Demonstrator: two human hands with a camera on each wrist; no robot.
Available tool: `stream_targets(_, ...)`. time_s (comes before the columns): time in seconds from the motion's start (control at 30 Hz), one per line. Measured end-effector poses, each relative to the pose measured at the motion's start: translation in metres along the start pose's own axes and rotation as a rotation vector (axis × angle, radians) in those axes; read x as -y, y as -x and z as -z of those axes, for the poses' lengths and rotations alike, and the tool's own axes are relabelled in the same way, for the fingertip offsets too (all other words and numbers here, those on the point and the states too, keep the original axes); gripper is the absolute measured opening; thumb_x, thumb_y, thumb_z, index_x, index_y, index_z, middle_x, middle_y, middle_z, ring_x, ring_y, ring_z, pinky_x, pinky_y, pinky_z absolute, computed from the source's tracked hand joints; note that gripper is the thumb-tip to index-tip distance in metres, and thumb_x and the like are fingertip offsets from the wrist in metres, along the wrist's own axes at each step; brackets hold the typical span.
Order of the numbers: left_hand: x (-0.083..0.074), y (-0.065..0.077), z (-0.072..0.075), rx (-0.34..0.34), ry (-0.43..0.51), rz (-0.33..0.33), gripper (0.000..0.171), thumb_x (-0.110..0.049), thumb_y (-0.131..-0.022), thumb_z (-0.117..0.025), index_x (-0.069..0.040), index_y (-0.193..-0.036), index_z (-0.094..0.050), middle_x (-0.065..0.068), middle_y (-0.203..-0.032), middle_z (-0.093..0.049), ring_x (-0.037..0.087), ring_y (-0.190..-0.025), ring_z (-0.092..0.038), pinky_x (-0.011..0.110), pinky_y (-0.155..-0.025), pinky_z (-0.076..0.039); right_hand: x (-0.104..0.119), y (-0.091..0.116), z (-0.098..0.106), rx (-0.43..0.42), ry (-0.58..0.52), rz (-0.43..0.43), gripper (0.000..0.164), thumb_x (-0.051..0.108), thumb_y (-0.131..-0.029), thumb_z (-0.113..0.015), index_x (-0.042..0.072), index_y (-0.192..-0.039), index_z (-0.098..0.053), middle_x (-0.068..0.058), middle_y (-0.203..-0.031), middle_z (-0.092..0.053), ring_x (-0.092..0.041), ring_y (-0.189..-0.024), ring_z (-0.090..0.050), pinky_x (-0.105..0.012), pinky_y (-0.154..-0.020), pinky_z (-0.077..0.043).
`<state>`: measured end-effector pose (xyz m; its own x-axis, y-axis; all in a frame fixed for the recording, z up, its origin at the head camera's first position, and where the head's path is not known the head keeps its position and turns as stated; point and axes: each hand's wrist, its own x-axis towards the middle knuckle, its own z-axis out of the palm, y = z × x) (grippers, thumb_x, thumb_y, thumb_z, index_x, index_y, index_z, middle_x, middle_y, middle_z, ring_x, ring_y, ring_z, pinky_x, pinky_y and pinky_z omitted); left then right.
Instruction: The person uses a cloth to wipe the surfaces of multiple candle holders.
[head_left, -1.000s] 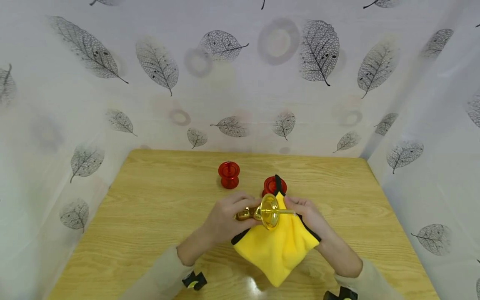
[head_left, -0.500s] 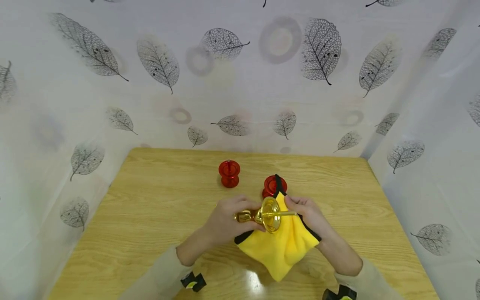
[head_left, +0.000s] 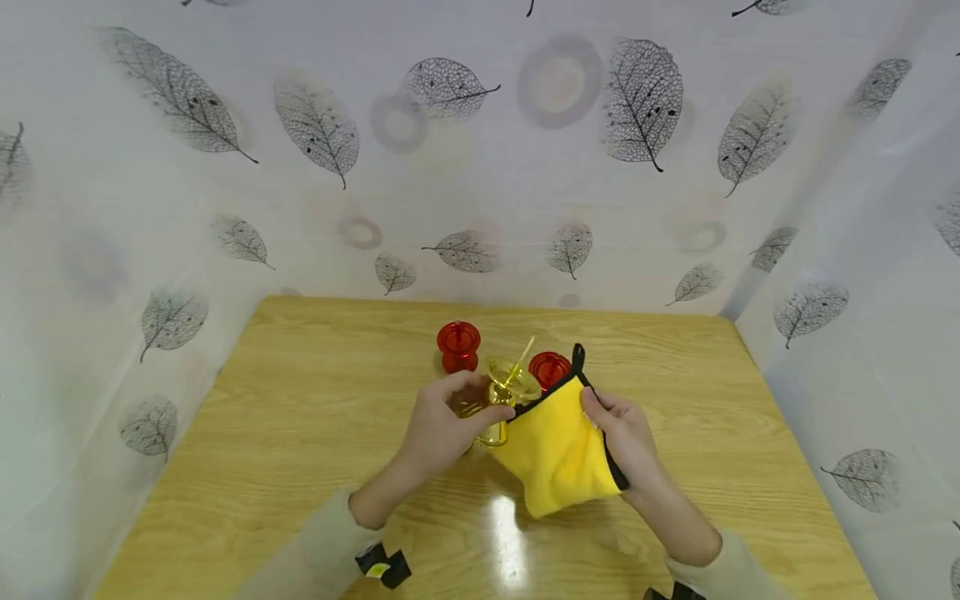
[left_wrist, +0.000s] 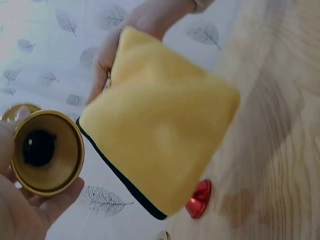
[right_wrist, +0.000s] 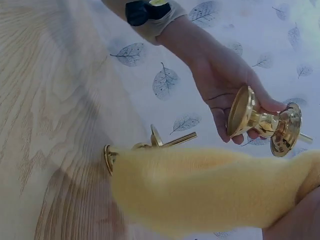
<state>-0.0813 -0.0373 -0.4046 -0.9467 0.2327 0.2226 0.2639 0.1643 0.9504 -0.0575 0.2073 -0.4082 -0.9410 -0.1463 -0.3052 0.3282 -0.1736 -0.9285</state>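
Note:
My left hand (head_left: 442,425) grips a gold candle holder (head_left: 513,379) by its narrow waist, thumb and fingers on either side. In the head view its dish and spike point up, leaning right. The left wrist view looks into its hollow base (left_wrist: 47,152), with a dark spot inside. My right hand (head_left: 630,442) pinches a yellow cloth (head_left: 555,458) with black edging and a black loop. The cloth hangs spread beside the holder, its black edge close to the holder's base. Part of my right hand is hidden behind the cloth in the left wrist view.
Two red candle holders (head_left: 458,342) (head_left: 550,368) stand farther back on the wooden table (head_left: 337,350). A second gold candle holder (right_wrist: 155,137) stands on the table, partly behind the cloth in the right wrist view. A leaf-patterned curtain (head_left: 465,167) surrounds the table.
My left hand has turned the gold candle holder from lying sideways to nearly upright and moved it slightly away and left. The cloth has swung rightward, out from behind the holder's dish.

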Motion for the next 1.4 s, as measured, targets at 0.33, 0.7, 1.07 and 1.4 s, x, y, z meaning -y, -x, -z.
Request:
stream_targets(0.33,-0.002,-0.006,-0.011,-0.053,0.065,0.236,0.029,-0.034,-0.08,-0.079,-0.013,-0.098,-0.073,0.005,-0.091,-0.071,0.016,-0.08,-0.07,0.025,-0.068,-0.057,-0.017,-0.007,-0.023,-0.292,0.315,0.569,0.017,0.014,-0.09,-0.068,-0.002,-0.092,-0.074,0.004,-0.066,-0.07,-0.009,-0.047,-0.06,-0.023,-0.04,-0.047)
stream_targets(0.7,0.002,-0.005,-0.023,-0.034,0.111,0.212,0.034,-0.03,-0.084,-0.075,-0.006,-0.107,-0.07,0.01,-0.097,-0.072,0.017,-0.079,-0.07,0.021,-0.063,-0.056,-0.016,-0.013,-0.043,-0.402,0.279,0.774,0.006,0.001,-0.086,-0.07,-0.004,-0.088,-0.072,-0.009,-0.066,-0.071,-0.007,-0.044,-0.057,-0.019,-0.037,-0.042)
stream_targets(1.07,0.008,-0.002,-0.034,-0.085,0.1,0.161,0.033,-0.03,-0.083,-0.077,-0.009,-0.107,-0.068,0.007,-0.098,-0.073,0.022,-0.083,-0.069,0.021,-0.069,-0.057,-0.011,-0.005,-0.058,-0.388,0.236,0.882,0.01,-0.007,-0.085,-0.067,-0.006,-0.093,-0.073,-0.019,-0.073,-0.072,-0.012,-0.051,-0.065,-0.02,-0.043,-0.049)
stream_targets(1.4,-0.003,0.002,-0.036,-0.091,0.269,0.11,0.027,-0.016,-0.083,-0.077,-0.005,-0.106,-0.067,0.016,-0.097,-0.07,0.014,-0.08,-0.068,0.022,-0.066,-0.057,-0.021,0.002,-0.057,-0.311,0.178,0.783,0.018,-0.004,-0.09,-0.062,-0.007,-0.105,-0.071,0.002,-0.088,-0.076,-0.005,-0.059,-0.064,-0.018,-0.049,-0.051)
